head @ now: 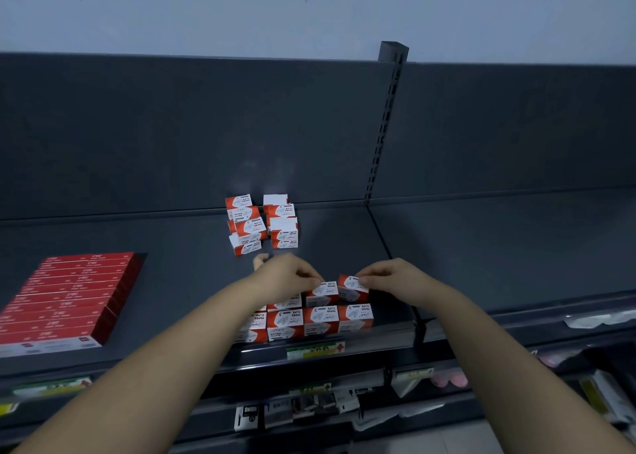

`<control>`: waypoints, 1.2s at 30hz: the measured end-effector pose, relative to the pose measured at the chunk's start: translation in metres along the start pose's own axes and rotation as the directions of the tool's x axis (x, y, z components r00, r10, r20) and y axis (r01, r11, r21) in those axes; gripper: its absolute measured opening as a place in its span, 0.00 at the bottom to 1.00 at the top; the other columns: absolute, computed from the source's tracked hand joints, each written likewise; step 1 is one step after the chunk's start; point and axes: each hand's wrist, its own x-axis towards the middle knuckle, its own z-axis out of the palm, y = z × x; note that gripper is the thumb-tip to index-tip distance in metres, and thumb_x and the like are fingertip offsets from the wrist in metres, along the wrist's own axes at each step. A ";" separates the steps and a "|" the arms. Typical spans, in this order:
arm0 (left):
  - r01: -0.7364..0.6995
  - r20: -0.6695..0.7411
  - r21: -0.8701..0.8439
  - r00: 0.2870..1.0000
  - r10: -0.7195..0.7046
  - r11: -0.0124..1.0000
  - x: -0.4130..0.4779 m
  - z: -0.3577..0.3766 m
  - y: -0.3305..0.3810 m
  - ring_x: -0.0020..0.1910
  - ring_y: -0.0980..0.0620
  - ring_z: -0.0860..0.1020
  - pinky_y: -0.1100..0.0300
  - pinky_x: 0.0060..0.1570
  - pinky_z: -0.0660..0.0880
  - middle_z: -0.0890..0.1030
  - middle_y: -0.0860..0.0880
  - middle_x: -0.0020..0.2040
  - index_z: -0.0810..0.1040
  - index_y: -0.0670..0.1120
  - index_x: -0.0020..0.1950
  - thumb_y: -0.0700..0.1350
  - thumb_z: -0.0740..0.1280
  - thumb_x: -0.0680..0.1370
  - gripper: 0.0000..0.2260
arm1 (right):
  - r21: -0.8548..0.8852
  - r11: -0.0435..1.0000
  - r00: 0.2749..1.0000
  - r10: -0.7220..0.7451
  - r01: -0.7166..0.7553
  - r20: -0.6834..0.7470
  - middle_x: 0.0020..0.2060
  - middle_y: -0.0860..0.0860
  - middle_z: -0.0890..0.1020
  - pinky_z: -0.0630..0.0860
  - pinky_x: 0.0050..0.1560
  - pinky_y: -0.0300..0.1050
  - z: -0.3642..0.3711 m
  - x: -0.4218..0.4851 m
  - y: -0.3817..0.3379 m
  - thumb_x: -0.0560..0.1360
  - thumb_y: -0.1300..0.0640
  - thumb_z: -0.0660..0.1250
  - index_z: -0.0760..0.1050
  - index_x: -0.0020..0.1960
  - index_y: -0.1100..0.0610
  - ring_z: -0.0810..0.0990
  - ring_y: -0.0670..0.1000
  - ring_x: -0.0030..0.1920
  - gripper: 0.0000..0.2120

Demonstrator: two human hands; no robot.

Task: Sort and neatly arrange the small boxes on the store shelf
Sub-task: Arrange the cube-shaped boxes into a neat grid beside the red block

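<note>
STOCK CHECK: A person tidies paper-clip stock on a dark store shelf (179, 243), both hands working at the block of small red-and-white boxes near the front lip. The left hand (287, 274) curls its fingertips over the top edge of an inner box (323, 290). The right hand (389, 278) pinches the neighbouring end box (352, 287) between thumb and fingers. That end box sits slightly tilted with one corner raised, apparently so it can be squared against the one beside it.

The two held boxes touch each other and lie just behind, or on top of, the front row (320, 319); the angle does not settle which. The front row stands label-up and flush along the shelf edge above the price tag (315, 349). This is the likely reason further boxes are being butted against it, since it gives a straight line to build from.

Farther back, against the rear panel (172, 137), a loose pile (261, 224) of the same boxes is stacked unevenly in two leaning columns, evidently the unsorted remainder. Well apart to the left lies a neat block of flat red packs (69, 295). By this showing the job is partly done, with the back pile yet to be brought forward.
</note>
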 end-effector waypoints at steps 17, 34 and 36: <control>0.004 0.036 0.032 0.999 -0.005 0.999 -0.005 -0.001 -0.006 0.54 0.62 0.68 0.52 0.68 0.50 0.82 0.64 0.47 0.82 0.63 0.52 0.58 0.62 0.80 0.09 | 0.029 0.999 0.997 0.032 -0.034 0.075 0.50 0.43 0.86 0.72 0.65 0.45 0.010 -0.009 -0.005 0.78 0.50 0.69 0.85 0.54 0.46 0.81 0.44 0.57 0.08; -0.142 -0.305 -0.557 0.951 -0.042 0.818 -0.032 -0.011 -0.061 0.60 0.60 0.77 0.46 0.71 0.65 0.83 0.61 0.53 0.81 0.63 0.54 0.61 0.58 0.80 0.13 | 0.436 0.885 0.964 -0.048 0.162 -0.261 0.58 0.46 0.83 0.73 0.68 0.52 0.027 -0.027 0.010 0.80 0.54 0.65 0.80 0.60 0.46 0.81 0.48 0.60 0.10; -0.164 -0.339 -0.725 0.930 -0.140 0.669 -0.046 -0.006 -0.069 0.61 0.57 0.77 0.49 0.72 0.64 0.83 0.55 0.56 0.81 0.55 0.56 0.53 0.58 0.83 0.12 | 0.515 0.838 0.954 -0.017 0.178 -0.301 0.59 0.48 0.83 0.73 0.68 0.53 0.036 -0.026 0.011 0.81 0.55 0.63 0.80 0.60 0.49 0.80 0.49 0.61 0.11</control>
